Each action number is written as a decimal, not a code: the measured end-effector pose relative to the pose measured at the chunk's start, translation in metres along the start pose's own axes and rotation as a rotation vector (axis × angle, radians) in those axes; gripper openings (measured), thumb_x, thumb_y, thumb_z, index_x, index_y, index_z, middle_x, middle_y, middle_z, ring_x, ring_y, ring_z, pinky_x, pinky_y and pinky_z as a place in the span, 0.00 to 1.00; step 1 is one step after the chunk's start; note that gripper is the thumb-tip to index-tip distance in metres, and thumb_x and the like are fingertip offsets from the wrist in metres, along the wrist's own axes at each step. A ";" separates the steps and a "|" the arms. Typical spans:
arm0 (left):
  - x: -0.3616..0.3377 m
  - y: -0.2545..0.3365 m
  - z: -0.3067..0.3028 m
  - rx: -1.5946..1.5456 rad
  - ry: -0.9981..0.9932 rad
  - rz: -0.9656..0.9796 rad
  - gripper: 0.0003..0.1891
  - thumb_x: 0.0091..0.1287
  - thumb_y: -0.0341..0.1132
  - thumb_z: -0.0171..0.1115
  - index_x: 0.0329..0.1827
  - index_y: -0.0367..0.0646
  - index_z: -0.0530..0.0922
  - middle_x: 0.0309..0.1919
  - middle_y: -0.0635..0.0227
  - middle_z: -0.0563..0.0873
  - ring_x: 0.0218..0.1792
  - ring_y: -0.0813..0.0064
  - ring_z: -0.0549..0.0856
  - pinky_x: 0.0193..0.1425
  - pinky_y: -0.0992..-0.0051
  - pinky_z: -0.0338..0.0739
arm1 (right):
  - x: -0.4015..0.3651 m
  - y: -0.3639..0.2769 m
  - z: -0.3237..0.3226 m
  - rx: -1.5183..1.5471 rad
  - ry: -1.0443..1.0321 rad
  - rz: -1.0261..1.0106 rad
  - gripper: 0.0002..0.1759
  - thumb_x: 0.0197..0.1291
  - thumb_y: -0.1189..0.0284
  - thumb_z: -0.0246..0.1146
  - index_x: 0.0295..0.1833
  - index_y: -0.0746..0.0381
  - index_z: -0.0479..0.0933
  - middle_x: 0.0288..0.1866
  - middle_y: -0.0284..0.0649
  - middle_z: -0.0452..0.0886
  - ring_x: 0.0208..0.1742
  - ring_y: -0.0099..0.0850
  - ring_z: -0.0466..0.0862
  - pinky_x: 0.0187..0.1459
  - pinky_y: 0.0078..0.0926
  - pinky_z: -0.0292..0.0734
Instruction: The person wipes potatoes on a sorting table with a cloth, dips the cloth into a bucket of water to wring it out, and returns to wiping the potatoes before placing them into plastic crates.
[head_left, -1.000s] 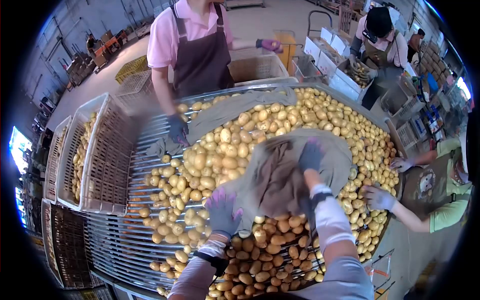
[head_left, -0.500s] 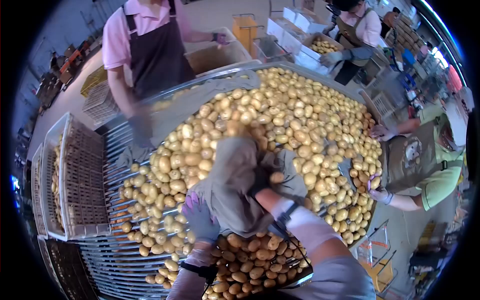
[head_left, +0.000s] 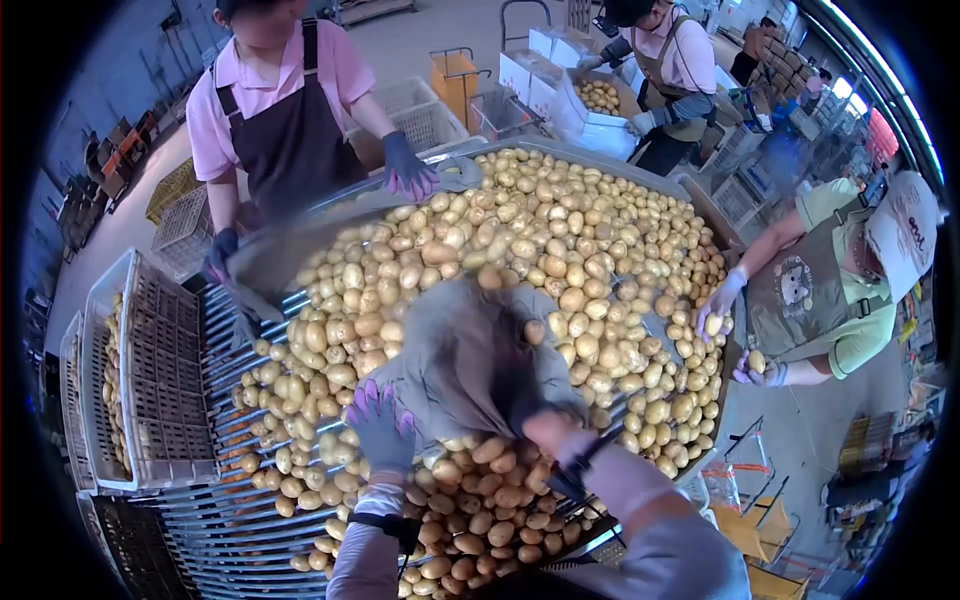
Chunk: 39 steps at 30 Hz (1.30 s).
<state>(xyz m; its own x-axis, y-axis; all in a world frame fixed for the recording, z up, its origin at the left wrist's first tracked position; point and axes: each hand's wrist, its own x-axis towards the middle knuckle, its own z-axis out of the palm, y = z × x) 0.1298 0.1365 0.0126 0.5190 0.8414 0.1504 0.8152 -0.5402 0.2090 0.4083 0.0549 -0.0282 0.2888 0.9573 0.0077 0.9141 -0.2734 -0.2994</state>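
Many yellow-brown potatoes (head_left: 560,215) cover a sorting table of metal bars (head_left: 235,520). A grey cloth (head_left: 450,350) lies bunched on them in front of me. My left hand (head_left: 384,428), in a grey glove with purple fingertips, rests with fingers spread beside the cloth's left edge, on the potatoes. My right hand (head_left: 535,405), in a dark glove and blurred by motion, is at the cloth's lower right; its fingers are hidden in the dark folds. Browner potatoes (head_left: 490,520) lie between my forearms.
Across the table, a co-worker in a dark apron (head_left: 300,140) handles another grey cloth (head_left: 290,245). At the right, a co-worker (head_left: 810,280) holds potatoes in gloved hands. A plastic crate (head_left: 165,380) stands left. Another person stands by boxes (head_left: 545,85) behind.
My right hand has moved down and toward me at the cloth. My left hand has shifted slightly left. The co-worker opposite has put one hand on the table's far edge.
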 end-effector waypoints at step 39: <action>0.001 0.012 0.008 -0.075 0.042 -0.042 0.33 0.74 0.48 0.60 0.81 0.50 0.72 0.82 0.51 0.68 0.82 0.36 0.61 0.85 0.33 0.44 | 0.224 -0.031 0.009 0.110 -0.369 0.083 0.31 0.76 0.61 0.50 0.80 0.59 0.68 0.79 0.55 0.73 0.81 0.56 0.68 0.80 0.62 0.58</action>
<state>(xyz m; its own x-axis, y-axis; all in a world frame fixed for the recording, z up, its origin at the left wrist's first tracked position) 0.1426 0.1308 0.0072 0.4725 0.8627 0.1803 0.8136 -0.5056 0.2872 0.4419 0.2785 -0.0256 0.2208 0.9069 -0.3588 0.8502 -0.3592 -0.3847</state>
